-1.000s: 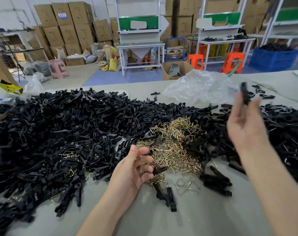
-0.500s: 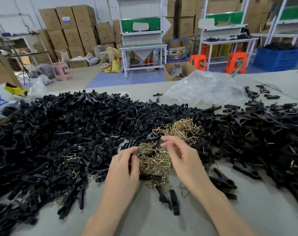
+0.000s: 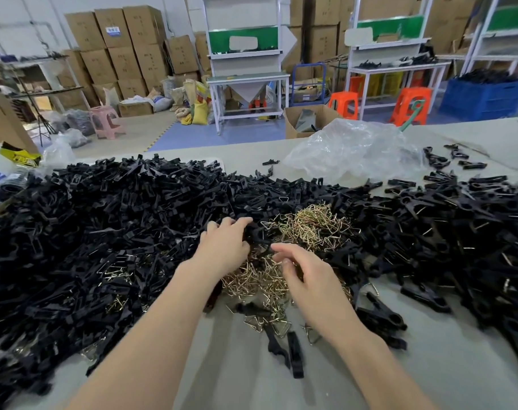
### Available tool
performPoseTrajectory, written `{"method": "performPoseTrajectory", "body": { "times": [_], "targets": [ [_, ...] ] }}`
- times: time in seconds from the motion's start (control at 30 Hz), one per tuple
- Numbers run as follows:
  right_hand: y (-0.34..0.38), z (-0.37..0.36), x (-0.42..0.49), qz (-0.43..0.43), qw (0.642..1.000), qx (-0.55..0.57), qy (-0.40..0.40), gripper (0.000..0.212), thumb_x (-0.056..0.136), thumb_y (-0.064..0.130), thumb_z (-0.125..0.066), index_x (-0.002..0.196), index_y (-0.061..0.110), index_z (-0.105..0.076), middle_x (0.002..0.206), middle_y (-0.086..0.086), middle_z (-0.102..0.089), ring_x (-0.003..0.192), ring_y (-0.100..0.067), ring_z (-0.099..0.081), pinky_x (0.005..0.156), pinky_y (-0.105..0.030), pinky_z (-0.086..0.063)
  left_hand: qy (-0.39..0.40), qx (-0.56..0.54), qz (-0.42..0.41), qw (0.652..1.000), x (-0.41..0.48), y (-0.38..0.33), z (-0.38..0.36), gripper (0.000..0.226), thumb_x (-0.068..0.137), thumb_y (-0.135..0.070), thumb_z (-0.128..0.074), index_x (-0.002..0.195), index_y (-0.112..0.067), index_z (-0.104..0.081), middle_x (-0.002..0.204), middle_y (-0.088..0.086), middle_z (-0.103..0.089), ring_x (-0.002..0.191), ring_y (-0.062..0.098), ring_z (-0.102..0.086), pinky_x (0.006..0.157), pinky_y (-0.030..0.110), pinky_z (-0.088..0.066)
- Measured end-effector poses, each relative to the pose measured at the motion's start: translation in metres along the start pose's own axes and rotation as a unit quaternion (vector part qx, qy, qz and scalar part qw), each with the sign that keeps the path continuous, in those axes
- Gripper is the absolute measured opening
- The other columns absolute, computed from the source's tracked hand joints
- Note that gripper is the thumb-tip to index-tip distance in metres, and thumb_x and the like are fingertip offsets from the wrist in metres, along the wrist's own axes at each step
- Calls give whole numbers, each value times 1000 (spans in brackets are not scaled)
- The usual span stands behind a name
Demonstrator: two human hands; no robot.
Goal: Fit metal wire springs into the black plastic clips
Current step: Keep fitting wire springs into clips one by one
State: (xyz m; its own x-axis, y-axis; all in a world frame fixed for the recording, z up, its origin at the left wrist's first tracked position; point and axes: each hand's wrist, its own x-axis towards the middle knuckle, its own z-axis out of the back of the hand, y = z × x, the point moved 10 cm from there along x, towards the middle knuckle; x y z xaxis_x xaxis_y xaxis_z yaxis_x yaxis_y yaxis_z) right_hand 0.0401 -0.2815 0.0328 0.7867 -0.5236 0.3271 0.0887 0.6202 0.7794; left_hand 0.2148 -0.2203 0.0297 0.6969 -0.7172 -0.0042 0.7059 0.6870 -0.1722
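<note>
Just changed: half a second ago both my hands sat low in the wire springs [image 3: 308, 229]; now my left hand [image 3: 226, 247] has reached up to the near edge of the black clip halves [image 3: 109, 220], and my right hand [image 3: 306, 279] has drawn back over the springs.
Meaning: I judge this is picking parts for the next clip; nothing is fitted yet.
Left fingers: curled into the black pieces; whether they have closed on one I cannot tell.
Right fingers: [image 3: 281, 250] loosely apart and bent, nothing clearly pinched between them.
Springs: one brass-coloured heap on the worktop [image 3: 429, 380], between and beyond my hands; too many to count.
Clip halves: a broad heap to the left; uncountable.
Assembled clips: [image 3: 473, 226] a second heap on the right, also uncountable.
Strays: two black pieces [image 3: 285, 347] lie just in front of the springs.
</note>
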Motion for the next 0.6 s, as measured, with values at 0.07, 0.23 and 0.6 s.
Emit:
{"method": "performPoseTrajectory", "body": {
  "times": [0.07,0.23,0.6],
  "targets": [
    [-3,-1,0,-5,1000,11,5,34,106,20,-46,130,40,-59,111,25,-65,87,9,-57,75,-10,-39,-30,25,-18,999,1,2,9,44,101,-26,-46,145,-31,-44,138,5,-48,125,32,-45,98,45,-42],
    [-3,-2,-1,0,1000,24,11,34,106,22,-45,130,43,-57,110,25,-65,74,15,-53,69,-9,-35,-86,-42,-28,995,-19,19,20,26,103,-34,-48,119,-19,-60,107,0,-59,103,20,-59,84,38,-52],
    [16,-14,-7,4,987,141,72,44,98,56,-52,140,43,-54,126,30,-63,117,11,-57,100,-14,-46,-112,-473,-61,872,-118,-21,17,22,103,-29,-50,88,-20,-62,62,-8,-57,57,7,-49,53,23,-40]
  ]
}}
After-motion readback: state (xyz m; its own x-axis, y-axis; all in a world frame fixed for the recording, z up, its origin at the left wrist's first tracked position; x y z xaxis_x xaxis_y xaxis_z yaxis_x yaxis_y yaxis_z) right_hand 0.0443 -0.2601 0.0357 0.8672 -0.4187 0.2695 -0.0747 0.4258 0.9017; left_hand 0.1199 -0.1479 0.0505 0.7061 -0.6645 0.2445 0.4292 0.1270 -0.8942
